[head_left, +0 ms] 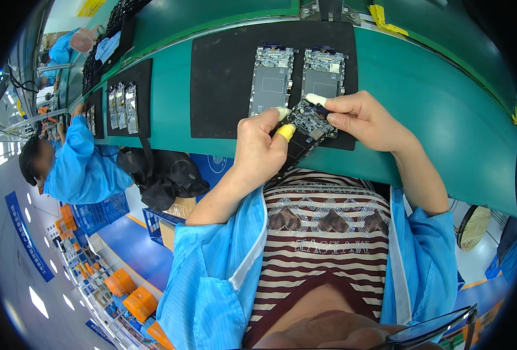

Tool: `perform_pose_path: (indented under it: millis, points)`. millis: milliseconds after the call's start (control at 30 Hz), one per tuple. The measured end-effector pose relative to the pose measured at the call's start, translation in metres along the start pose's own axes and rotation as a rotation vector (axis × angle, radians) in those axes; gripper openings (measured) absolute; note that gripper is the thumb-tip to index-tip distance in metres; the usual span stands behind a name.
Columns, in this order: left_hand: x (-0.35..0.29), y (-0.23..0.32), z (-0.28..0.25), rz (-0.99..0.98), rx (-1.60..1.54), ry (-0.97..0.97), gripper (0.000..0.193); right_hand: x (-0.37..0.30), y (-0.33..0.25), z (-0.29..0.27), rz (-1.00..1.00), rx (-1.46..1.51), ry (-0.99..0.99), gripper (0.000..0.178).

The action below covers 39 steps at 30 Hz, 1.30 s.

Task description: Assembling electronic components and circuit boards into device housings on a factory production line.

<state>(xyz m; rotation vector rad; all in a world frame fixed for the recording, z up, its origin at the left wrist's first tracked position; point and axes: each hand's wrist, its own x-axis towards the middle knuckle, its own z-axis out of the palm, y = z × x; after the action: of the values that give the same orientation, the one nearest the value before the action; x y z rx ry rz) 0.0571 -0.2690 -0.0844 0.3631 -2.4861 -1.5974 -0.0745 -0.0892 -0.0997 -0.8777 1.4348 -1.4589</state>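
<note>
A dark phone circuit board [309, 135] is held tilted in front of me, over the near edge of the black mat [220, 81]. My left hand [257, 147], with pale and yellow finger cots, pinches its left side. At its upper right corner my right hand [366, 119] has thumb and index finger closed on it; a white cot covers the index fingertip. Beyond my hands, two more circuit boards lie side by side on the mat: a left board [270, 81] and a right board [322, 73]. Fingers and the held board partly cover their near ends.
The mat lies on a green workbench [445, 122] with a raised metal rail and bracket [331, 11] behind it. To the left, another person in a blue smock [83, 163] sits near several boards [124, 108] on a black mat. A black bag [168, 175] hangs beside that person.
</note>
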Motion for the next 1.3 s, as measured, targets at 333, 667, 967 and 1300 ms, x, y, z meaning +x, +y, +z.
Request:
perform_pose_path:
  millis: [333,667,967,1300]
  points:
    - [0.009,0.011,-0.005,-0.037,-0.014,-0.073,0.024,0.004,-0.001,0.011,-0.157,0.0,0.217,0.028]
    - [0.011,0.003,-0.001,0.111,0.086,0.047,0.02,0.003,-0.003,0.007,-0.292,-0.359,0.126,0.024]
    - [0.01,0.012,-0.004,0.08,0.131,0.009,0.02,0.004,0.008,0.0,-0.094,-0.068,0.018,0.027]
    - [0.017,0.003,-0.004,0.067,0.125,0.034,0.016,0.005,0.002,0.015,-0.142,-0.086,0.258,0.023]
